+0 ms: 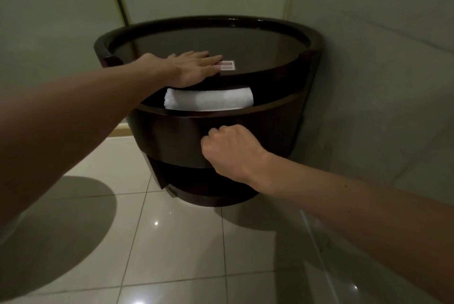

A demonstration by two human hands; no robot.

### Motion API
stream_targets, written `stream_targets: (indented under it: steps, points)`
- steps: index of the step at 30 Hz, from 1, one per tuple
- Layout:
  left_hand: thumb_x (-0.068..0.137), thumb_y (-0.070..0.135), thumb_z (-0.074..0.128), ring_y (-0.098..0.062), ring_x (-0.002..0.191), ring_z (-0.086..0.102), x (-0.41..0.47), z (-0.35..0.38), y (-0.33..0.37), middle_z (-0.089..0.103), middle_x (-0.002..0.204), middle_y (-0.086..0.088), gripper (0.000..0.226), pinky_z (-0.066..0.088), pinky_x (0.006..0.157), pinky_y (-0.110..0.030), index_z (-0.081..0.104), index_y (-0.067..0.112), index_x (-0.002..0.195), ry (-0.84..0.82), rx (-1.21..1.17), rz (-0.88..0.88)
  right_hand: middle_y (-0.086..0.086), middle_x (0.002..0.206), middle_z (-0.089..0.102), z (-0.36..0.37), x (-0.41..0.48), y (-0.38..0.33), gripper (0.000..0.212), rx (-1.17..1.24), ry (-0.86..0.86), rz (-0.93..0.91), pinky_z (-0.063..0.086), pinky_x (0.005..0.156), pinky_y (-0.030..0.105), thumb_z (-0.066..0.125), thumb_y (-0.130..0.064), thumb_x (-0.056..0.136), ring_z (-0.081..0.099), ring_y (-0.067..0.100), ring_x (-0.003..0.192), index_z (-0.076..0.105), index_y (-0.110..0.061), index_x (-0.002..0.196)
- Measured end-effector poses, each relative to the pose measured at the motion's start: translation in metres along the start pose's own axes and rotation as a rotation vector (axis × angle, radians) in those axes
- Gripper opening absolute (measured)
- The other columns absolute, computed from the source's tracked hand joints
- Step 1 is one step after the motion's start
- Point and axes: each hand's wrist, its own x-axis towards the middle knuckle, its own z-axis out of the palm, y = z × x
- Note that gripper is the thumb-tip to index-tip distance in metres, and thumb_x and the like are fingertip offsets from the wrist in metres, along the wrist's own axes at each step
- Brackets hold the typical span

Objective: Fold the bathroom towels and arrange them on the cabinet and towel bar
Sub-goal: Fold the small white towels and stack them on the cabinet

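Note:
A dark brown rounded corner cabinet stands against the wall. A folded white towel lies on its open shelf just under the top. My left hand rests flat on the front edge of the cabinet top, fingers straight, beside a small red and white sticker. My right hand is curled into a fist against the dark front panel below the towel; nothing shows inside it. No towel bar is in view.
Glossy beige floor tiles spread below the cabinet. A grey tiled wall rises on the right, and pale panels stand behind on the left. A lower dark opening sits under the front panel.

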Motion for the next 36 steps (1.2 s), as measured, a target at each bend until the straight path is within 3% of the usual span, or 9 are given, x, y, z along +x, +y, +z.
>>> stream_targets:
  steps: [11,36]
  points:
    - [0.094,0.063,0.012,-0.023,0.147,0.003,-0.007,-0.002,0.004,0.005,0.16,0.006,0.054,0.005,0.115,-0.057,0.005,0.048,0.146,-0.003,-0.014,-0.012,0.005,0.078,0.059,-0.012,-0.024,-0.018,0.009,-0.013,-0.023,-0.063,0.031,0.051,0.03,0.052,-0.011,0.091,0.039,0.017,0.059,0.06,-0.013,0.086]
    - [0.094,0.064,0.01,-0.023,0.146,0.011,-0.014,-0.001,0.005,0.012,0.16,0.002,0.059,0.012,0.114,-0.055,0.012,0.043,0.148,0.056,-0.007,-0.012,-0.001,0.068,0.059,-0.026,-0.058,-0.045,0.01,-0.079,-0.031,-0.144,0.046,0.047,0.025,0.063,-0.017,0.086,0.052,0.012,0.053,0.061,-0.018,0.076]
